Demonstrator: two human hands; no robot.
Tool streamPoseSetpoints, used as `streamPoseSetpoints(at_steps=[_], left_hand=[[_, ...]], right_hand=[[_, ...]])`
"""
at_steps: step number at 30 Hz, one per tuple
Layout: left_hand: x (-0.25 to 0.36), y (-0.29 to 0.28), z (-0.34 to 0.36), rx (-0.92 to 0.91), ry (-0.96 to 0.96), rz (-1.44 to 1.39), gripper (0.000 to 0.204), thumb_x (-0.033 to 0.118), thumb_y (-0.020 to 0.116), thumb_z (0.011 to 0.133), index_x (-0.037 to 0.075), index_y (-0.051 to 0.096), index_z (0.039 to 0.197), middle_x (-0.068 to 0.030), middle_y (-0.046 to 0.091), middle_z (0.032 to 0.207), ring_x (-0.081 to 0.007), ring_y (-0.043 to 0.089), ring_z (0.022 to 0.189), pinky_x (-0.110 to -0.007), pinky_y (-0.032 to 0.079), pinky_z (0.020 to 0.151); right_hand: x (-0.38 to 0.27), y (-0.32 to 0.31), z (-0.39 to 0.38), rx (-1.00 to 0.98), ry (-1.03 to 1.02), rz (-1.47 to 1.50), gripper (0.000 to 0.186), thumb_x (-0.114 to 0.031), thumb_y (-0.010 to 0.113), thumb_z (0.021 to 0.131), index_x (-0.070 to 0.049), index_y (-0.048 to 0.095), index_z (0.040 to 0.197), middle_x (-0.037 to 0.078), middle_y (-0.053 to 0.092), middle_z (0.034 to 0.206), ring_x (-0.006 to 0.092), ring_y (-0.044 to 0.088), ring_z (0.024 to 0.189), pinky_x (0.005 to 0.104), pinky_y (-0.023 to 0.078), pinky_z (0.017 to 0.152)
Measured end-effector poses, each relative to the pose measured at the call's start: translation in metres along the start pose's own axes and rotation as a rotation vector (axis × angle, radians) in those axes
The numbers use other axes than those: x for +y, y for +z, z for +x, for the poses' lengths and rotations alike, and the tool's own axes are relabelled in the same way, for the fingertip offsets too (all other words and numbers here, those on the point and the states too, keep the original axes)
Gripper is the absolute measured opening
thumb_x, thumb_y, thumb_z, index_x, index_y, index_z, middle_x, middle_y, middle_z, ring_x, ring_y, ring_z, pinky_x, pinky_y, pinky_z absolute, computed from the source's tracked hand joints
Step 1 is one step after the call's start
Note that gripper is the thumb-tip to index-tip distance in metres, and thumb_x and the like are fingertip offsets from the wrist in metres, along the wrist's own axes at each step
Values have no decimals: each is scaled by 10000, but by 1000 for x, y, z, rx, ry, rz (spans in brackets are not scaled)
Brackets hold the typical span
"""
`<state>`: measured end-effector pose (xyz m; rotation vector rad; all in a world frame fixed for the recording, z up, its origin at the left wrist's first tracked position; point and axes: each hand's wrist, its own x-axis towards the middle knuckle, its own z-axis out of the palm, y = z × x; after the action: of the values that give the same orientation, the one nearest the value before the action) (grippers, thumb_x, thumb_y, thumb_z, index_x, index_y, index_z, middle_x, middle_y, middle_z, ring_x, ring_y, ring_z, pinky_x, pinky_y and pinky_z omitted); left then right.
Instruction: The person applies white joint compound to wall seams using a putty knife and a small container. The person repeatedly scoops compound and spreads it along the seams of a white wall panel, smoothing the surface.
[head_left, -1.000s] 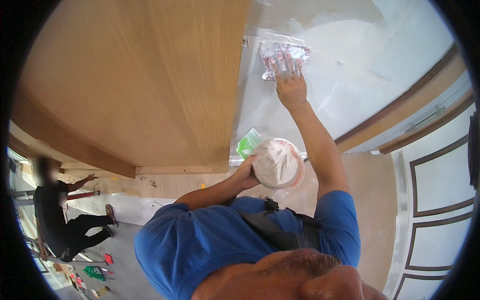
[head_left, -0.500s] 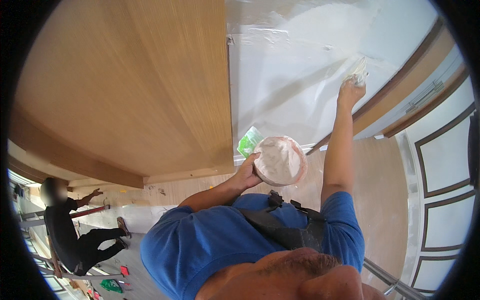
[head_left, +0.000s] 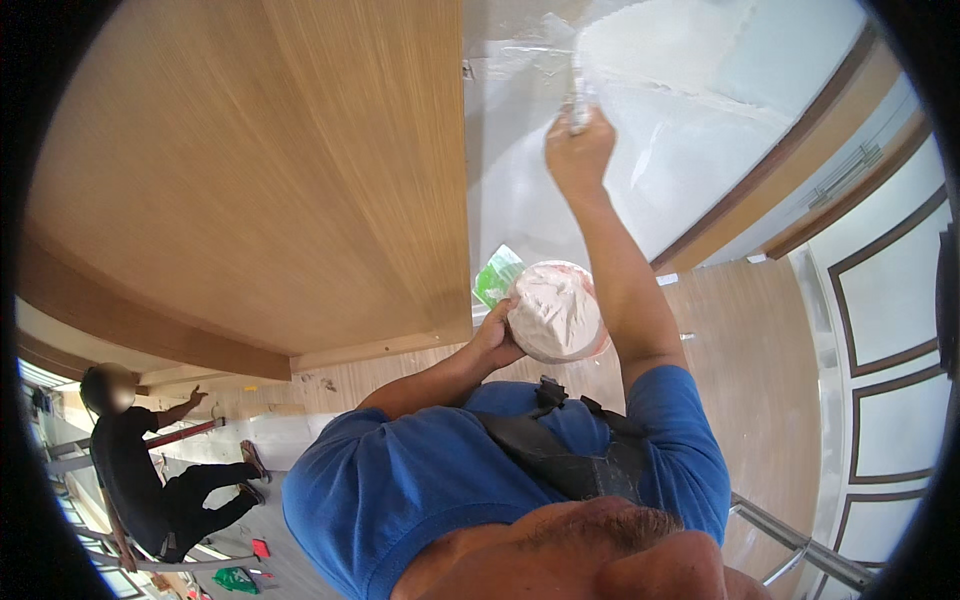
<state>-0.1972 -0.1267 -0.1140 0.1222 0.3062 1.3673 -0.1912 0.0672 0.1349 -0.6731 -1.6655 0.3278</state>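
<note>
My left hand [head_left: 497, 335] holds a round bowl [head_left: 600, 343] at its left rim, in front of my chest. White putty [head_left: 553, 308] fills the bowl, its surface creased and heaped. Just beyond my left fingers is a flat green and white piece [head_left: 495, 277]; whether that hand touches it, I cannot tell. My right arm is stretched up to the white wall [head_left: 665, 135], and my right hand [head_left: 582, 150] is closed around a putty-smeared putty knife [head_left: 578, 95]. Its blade is blurred against the wall, near rough patches of wet putty.
A large wooden panel [head_left: 300, 170] borders the wall on the left. Brown wooden trim [head_left: 770, 150] runs down its right side. Part of a metal ladder [head_left: 800, 540] shows at lower right. Far left, a co-worker in dark clothes [head_left: 135, 480] stands beside metal rails.
My right hand with the putty knife has swept left across the wall, from beside the trim toward the wooden panel. The bowl has tilted slightly in my left hand.
</note>
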Motion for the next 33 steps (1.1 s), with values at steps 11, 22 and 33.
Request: streamPoseSetpoints(at_steps=[11, 22, 33], left_hand=[[-4, 7, -1, 119, 21, -104, 603, 325, 551, 968, 71, 375, 1485, -154, 448, 1504, -335, 431, 1387, -539, 300, 1180], [-8, 3, -3, 132, 88, -105, 573, 299, 525, 963, 64, 387, 1466, -164, 470, 1481, -353, 454, 1363, -555, 311, 1171], [-12, -2, 2, 190, 84, -56, 629, 304, 574, 898, 81, 407, 1463, -151, 488, 1470, -348, 468, 1350, -568, 312, 1163]], right_hand=[[3, -42, -9, -165, -97, 151, 209, -37, 569, 947, 51, 654, 1117, 97, 587, 684, 119, 526, 606, 306, 451, 577], [166, -117, 56, 134, -520, -475, 642, 69, 503, 777, -8, 491, 1415, 228, 499, 1421, 381, 435, 1361, 497, 375, 1112], [228, -70, -47, -213, -479, -370, 813, 52, 593, 700, -15, 399, 1486, 235, 301, 1575, 479, 261, 1451, 568, 236, 1200]])
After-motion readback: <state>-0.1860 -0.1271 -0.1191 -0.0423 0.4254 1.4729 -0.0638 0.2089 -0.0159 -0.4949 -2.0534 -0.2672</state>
